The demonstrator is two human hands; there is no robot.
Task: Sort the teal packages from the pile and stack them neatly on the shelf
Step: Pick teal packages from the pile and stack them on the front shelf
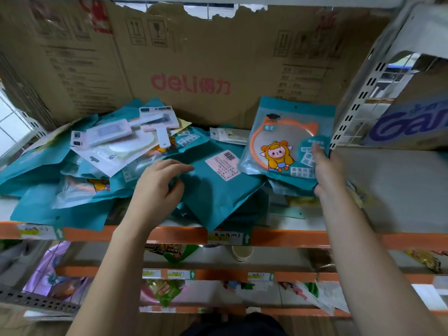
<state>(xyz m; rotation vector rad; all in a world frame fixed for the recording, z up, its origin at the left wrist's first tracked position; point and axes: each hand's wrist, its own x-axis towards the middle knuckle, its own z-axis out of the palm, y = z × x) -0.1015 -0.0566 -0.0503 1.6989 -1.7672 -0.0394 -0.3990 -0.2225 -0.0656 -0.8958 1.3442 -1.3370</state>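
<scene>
Hidden: the pile (72, 166) of teal packs overlaps so much that most show only a corner; their print is blurred.
Cut off: the box (194, 69) behind the pile has a torn top edge and runs out of view at the left.
Hard to make out: flat pale things under the held pack (278, 141), half covered.
Counts: one pack held, one label pack (218, 185) lying face down; the rest of the teal packs cannot be counted. About four white packs (109, 139) lie on top of the pile.
Left grip (160, 185): fingers bent over the label pack's left edge and touching it; a pinch cannot be told.
Right grip (324, 170): pinches the held pack by its right edge, tilted up, at the right of the shelf (169, 235).
Around: a post (358, 100) with slots just right of the held pack; a cup (242, 254) and snack bags on the lower shelves.
In the way: the white packs cover the teal ones at the pile's middle.
</scene>
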